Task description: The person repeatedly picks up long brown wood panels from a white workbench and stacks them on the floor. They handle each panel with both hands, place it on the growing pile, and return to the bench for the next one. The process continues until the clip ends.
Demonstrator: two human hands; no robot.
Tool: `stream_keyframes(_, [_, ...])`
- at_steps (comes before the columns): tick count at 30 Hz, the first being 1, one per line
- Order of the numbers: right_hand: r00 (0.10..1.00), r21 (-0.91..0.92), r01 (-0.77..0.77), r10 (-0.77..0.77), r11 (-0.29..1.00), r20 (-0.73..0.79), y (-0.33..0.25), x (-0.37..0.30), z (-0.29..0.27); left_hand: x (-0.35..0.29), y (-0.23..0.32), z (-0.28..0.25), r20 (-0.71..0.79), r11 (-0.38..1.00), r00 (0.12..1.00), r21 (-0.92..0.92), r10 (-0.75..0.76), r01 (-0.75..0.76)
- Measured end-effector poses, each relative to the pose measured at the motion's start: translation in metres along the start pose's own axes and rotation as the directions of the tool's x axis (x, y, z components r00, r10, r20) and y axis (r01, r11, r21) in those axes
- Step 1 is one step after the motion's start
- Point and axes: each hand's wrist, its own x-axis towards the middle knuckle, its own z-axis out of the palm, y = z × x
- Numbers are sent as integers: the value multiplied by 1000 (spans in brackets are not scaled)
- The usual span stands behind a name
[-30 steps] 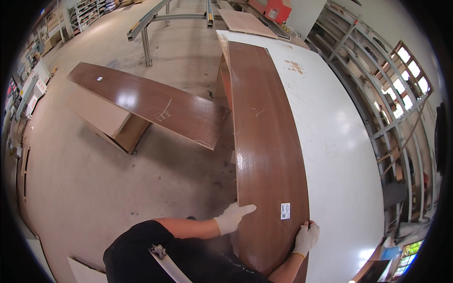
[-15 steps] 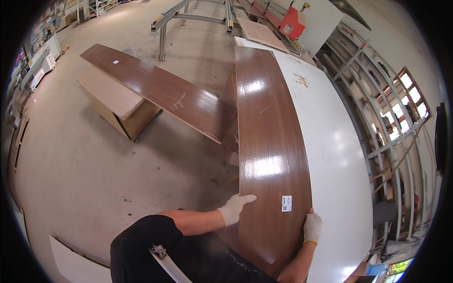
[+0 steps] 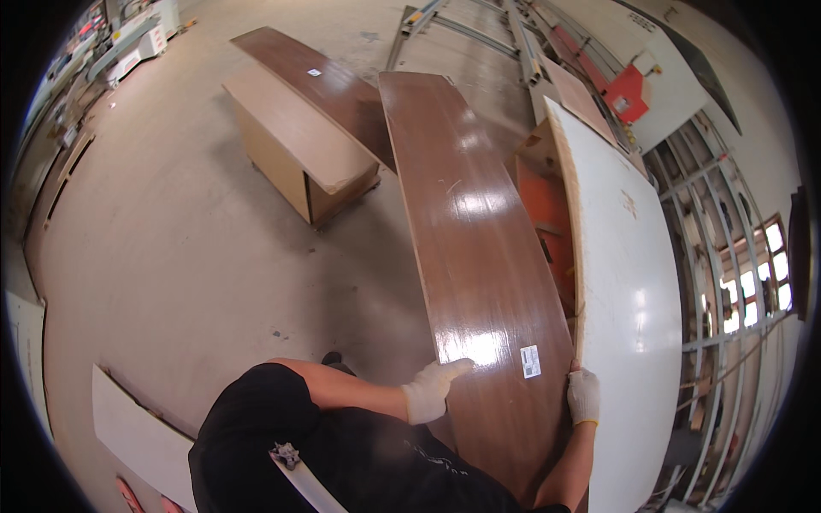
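A long glossy brown board [image 3: 479,256] is held between my two gloved hands, one on each long edge. My left hand [image 3: 434,391] grips its left edge, thumb lying over the top face and the other fingers hidden beneath. My right hand [image 3: 584,395] is closed round the right edge, close to the white tabletop [image 3: 637,342]. A white label [image 3: 530,362] is stuck on the board between my hands. The board's far end reaches over part of a second brown board [image 3: 299,68], which rests on a wooden stack [image 3: 291,137].
Orange shelving or framework [image 3: 547,222] shows under the white tabletop. A red machine part [image 3: 627,92] and metal frame [image 3: 466,32] stand at the far right. Metal racking [image 3: 710,188] lines the right wall. A white panel [image 3: 141,432] lies at lower left.
The board has come off the white tabletop and swung left, its far end now over the second board. The tabletop's edge and orange parts below are uncovered. Both hands keep their grip.
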Motion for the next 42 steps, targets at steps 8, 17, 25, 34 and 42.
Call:
stream_keyframes(8, [946,-105,307,-292,946,139,-174,75,55,11,-39,-117,188,-269,914,-959,-358,92])
stream_keyframes(17, [869,-72,477,-457,876,190,-365,227,133,126,-106,-268,-50,-188,880,-970,-472,-156])
stream_keyframes(25, [763,-39,628,-604,778,231,-539,380,206,245,-151,-426,-256,-87,763,-922,-594,-377])
stream_keyframes(34, [772,-43,604,-570,796,281,-731,470,285,318,-205,-604,-418,54,577,-838,-702,-542])
stream_keyframes(42, [790,14,560,-539,828,294,-856,516,376,355,-276,-732,-467,156,525,-834,-711,-530])
